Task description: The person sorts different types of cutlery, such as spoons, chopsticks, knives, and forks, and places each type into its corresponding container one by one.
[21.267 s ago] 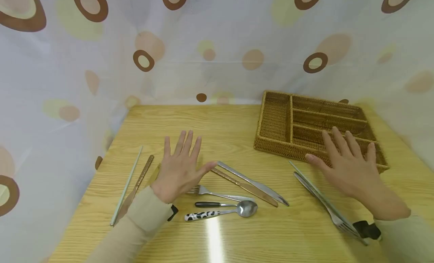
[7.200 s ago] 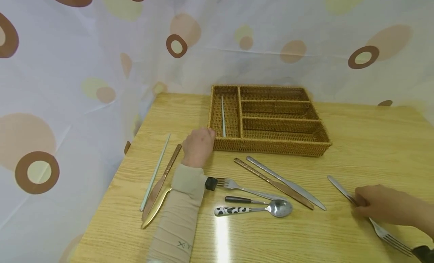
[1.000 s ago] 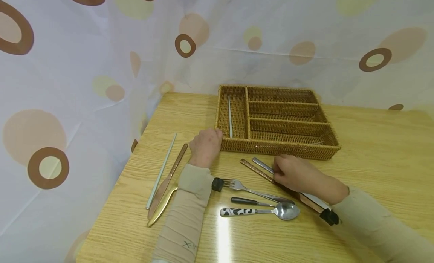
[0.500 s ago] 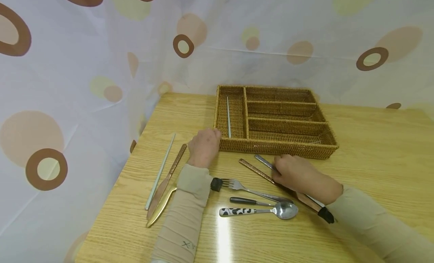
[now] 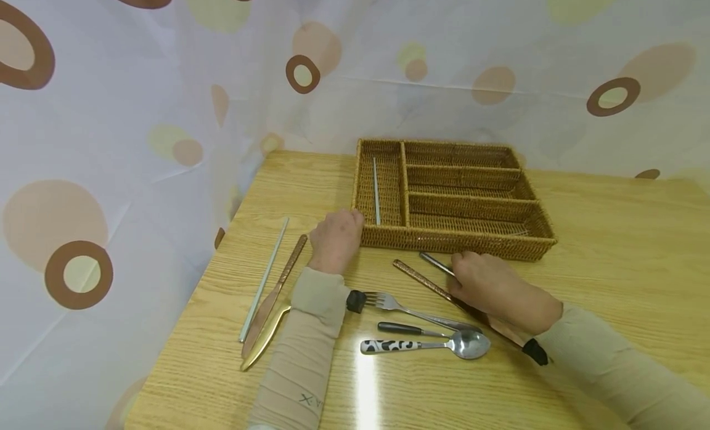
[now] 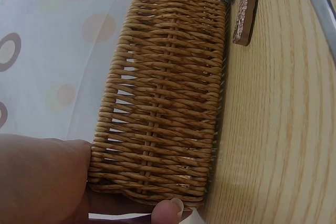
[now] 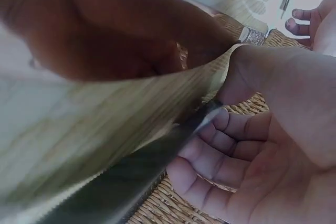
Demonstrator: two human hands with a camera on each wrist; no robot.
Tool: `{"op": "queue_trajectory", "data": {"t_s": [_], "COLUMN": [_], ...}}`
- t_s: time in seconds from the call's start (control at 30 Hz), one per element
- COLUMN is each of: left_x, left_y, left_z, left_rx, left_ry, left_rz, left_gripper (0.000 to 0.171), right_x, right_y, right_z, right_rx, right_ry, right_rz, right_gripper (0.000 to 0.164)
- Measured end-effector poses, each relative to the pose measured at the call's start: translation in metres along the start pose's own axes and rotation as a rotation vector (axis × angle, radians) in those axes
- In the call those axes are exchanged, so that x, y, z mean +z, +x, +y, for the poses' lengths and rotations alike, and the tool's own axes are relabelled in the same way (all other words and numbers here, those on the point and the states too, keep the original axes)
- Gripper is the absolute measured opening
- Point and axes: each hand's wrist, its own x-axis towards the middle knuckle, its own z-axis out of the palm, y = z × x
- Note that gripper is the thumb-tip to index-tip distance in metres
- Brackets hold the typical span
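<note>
My left hand (image 5: 336,240) grips the front left corner of a wicker cutlery tray (image 5: 460,239); in the left wrist view the thumb lies at the tray's end. Just in front of the tray, my right hand (image 5: 499,291) pinches a silver table knife (image 5: 437,263). In the right wrist view the knife's shiny blade (image 7: 121,177) runs down from the fingers, reflecting a hand. A copper-coloured knife (image 5: 416,273) lies on the table close beside it, its blade partly behind the right hand. One pale green chopstick (image 5: 376,190) is in the tray's left compartment.
Left of my left arm lie another green chopstick (image 5: 265,279), a copper knife (image 5: 274,294) and a gold knife (image 5: 266,340). Between the arms are a fork (image 5: 388,302), a black-handled utensil (image 5: 399,328) and a cow-patterned spoon (image 5: 468,345). Faint tines (image 5: 520,233) show in the tray's front compartment.
The tray moved left and gained a chopstick. The fork my right hand held at the right is gone from there. That hand now holds the silver knife, which has turned slightly and shifted right.
</note>
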Motion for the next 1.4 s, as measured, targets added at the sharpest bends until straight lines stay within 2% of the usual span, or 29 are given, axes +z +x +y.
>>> {"op": "queue_trajectory", "data": {"t_s": [0.23,0.4,0.6,0.77,1.03,1.23,1.4], "left_x": [0.001,0.001,0.0,-0.001,0.0,0.001,0.001], "left_y": [-0.001,-0.001,-0.001,-0.001,-0.001,-0.001,-0.001], "left_z": [0.001,0.001,0.001,0.001,0.0,0.0,0.0], "left_rx": [-0.006,0.016,0.038,0.023,0.007,0.015,0.011], "left_ry": [-0.006,-0.005,0.008,0.013,0.009,0.005,-0.002], "left_rz": [-0.003,0.013,0.036,0.025,0.008,0.017,0.021], "left_gripper": [0.05,0.05,0.05,0.05,0.051,0.051,0.05], "right_x": [0.0,-0.004,-0.017,-0.033,-0.059,-0.076,-0.086], "right_y": [-0.004,-0.009,-0.012,-0.01,-0.001,0.009,0.021], "right_z": [0.004,0.005,0.004,0.005,0.013,0.025,0.034], "right_rx": [-0.03,-0.057,-0.094,-0.128,-0.177,-0.228,-0.216], "right_ry": [0.01,0.001,-0.07,-0.094,-0.091,-0.158,-0.196], "right_rz": [-0.004,-0.009,0.022,0.045,0.126,0.215,0.227], "right_gripper": [0.013,0.015,0.02,0.015,0.012,0.012,0.01]}}
